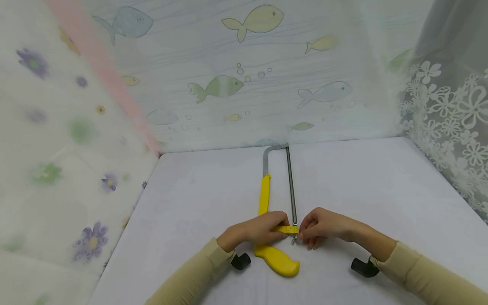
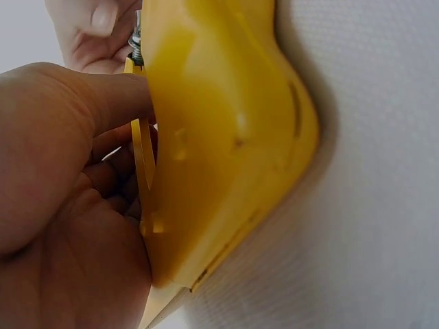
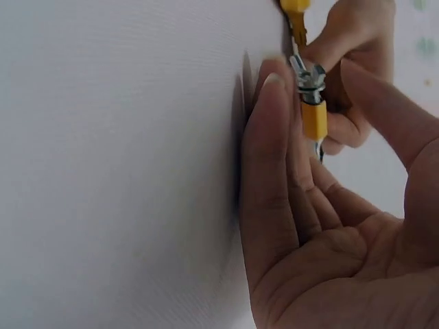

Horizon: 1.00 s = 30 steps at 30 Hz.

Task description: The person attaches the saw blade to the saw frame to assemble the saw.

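Left hand [image 1: 263, 227] grips the smooth yellow crossbar [image 1: 290, 230] of a curved-handled saw [image 1: 264, 195]; right hand [image 1: 324, 225], fingers and thumb parted, nears the wing nut [image 3: 310, 86] (shiny metal).

No text, brand, number or sign can be read on the yellow-handled hacksaw [image 1: 264, 195]. None can be made out on the far fish-printed cloth [image 1: 267, 101] either.

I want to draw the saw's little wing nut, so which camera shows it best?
The right wrist view: the wing nut is close up there, and both its wings show. The head view shows it, but tiny. In the left wrist view, only part of its metal peeks out beside the yellow handle.
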{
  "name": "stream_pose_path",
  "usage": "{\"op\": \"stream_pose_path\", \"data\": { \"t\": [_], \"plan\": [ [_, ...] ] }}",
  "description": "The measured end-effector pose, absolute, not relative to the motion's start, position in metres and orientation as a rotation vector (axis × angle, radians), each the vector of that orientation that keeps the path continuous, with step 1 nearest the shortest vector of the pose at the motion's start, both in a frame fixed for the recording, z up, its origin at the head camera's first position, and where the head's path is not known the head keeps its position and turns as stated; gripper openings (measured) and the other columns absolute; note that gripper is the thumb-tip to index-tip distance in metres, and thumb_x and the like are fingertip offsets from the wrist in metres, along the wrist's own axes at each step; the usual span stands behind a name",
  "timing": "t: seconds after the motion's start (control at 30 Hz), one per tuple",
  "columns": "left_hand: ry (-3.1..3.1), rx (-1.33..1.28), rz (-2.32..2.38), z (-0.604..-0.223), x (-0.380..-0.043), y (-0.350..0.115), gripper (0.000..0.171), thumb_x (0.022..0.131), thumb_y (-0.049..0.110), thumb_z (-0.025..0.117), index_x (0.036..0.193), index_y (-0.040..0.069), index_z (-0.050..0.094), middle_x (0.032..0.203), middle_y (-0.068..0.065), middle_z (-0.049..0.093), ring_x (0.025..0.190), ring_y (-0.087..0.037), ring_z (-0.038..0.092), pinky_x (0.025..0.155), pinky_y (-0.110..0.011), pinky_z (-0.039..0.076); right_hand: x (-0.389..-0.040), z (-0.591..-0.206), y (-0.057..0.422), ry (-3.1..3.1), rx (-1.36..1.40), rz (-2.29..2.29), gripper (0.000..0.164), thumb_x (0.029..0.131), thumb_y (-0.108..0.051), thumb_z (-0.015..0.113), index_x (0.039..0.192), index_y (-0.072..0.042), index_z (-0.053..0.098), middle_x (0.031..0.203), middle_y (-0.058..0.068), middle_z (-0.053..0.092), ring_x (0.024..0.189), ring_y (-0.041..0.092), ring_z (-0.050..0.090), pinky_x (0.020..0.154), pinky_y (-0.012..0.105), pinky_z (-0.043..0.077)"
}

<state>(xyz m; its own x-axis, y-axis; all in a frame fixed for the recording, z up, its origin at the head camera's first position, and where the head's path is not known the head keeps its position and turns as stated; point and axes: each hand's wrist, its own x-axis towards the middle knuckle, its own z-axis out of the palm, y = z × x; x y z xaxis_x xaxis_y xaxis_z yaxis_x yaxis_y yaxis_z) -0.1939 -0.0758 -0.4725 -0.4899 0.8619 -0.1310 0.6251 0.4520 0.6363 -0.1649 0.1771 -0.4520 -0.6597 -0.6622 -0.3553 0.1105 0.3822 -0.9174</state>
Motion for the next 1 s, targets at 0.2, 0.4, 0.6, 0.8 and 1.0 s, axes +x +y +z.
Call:
{"op": "stream_pose_path", "data": {
  "t": [0.2, 0.4, 0.6, 0.8, 1.0],
  "plan": [
    [2.268, 1.249, 0.731, -0.4712, -0.1932, -0.0756, 0.008, 0.103, 0.015, 0.062, 0.109, 0.011, 0.058, 0.098, 0.007, 0.057, 0.088, -0.006, 0.050, 0.080, -0.016, 0.043, -0.1607, -0.4567, 0.1745, 1.847, -0.519, -1.335, 0.018, 0.095, -0.015, 0.072, 0.098, 0.003, 0.074, 0.082, 0.015, 0.073, 0.066, 0.018, 0.070, 0.061, 0.028, 0.058],
    [2.265, 1.252, 0.742, -0.4716, -0.1931, -0.0759, 0.008, 0.103, 0.015, 0.063, 0.108, 0.011, 0.058, 0.098, 0.006, 0.057, 0.087, -0.006, 0.050, 0.080, -0.015, 0.043, -0.1609, -0.4577, 0.1737, 1.836, -0.541, -1.336, 0.016, 0.094, -0.010, 0.071, 0.095, 0.006, 0.072, 0.080, 0.016, 0.072, 0.064, 0.017, 0.069, 0.059, 0.026, 0.056],
    [2.264, 1.259, 0.741, -0.4708, -0.1934, -0.0756, 0.008, 0.103, 0.015, 0.063, 0.108, 0.011, 0.059, 0.098, 0.007, 0.057, 0.087, -0.005, 0.050, 0.079, -0.015, 0.043, -0.1610, -0.4587, 0.1726, 1.835, -0.559, -1.328, 0.017, 0.093, -0.010, 0.073, 0.090, 0.007, 0.071, 0.073, 0.011, 0.071, 0.059, 0.014, 0.067, 0.056, 0.024, 0.055],
    [2.276, 1.259, 0.730, -0.4679, -0.1920, -0.0746, 0.008, 0.103, 0.015, 0.063, 0.108, 0.011, 0.059, 0.099, 0.007, 0.057, 0.087, -0.006, 0.049, 0.080, -0.016, 0.042, -0.1597, -0.4589, 0.1711, 1.812, -0.579, -1.326, 0.018, 0.094, -0.010, 0.072, 0.088, 0.008, 0.071, 0.068, 0.009, 0.069, 0.055, 0.012, 0.065, 0.052, 0.021, 0.052],
    [2.284, 1.246, 0.711, -0.4673, -0.1911, -0.0743, 0.008, 0.103, 0.016, 0.063, 0.108, 0.011, 0.059, 0.099, 0.007, 0.057, 0.088, -0.006, 0.049, 0.080, -0.016, 0.042, -0.1565, -0.4600, 0.1694, 1.775, -0.557, -1.334, 0.021, 0.095, -0.011, 0.071, 0.087, 0.008, 0.072, 0.071, 0.012, 0.069, 0.056, 0.013, 0.067, 0.052, 0.021, 0.052]
  ]
}}
